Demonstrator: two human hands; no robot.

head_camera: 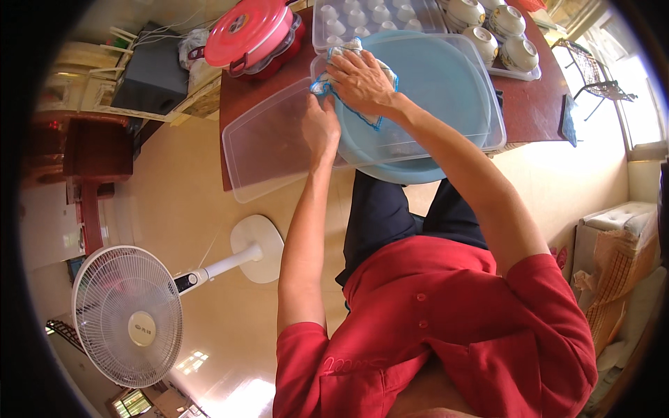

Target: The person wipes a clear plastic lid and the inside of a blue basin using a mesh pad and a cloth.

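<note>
A clear plastic lid (488,117) lies over a round blue plastic basin (418,175), near the front edge of a red-brown table (543,99). Pressed flat on a white cloth with blue edging (385,78), my right hand (360,81) rests at the lid's upper left. My left hand (320,123) is at the lid's left edge, its fingertips by the cloth's lower left corner; whether it grips the edge is hard to tell. Another clear plastic sheet or lid (266,141) extends to the left, partly past the table edge.
Behind stands a clear container (426,15) with small white cups. Patterned bowls (520,52) sit on a tray at the right back, a pink lidded pot (251,31) at the left back. A white pedestal fan (128,313) stands on the floor at left.
</note>
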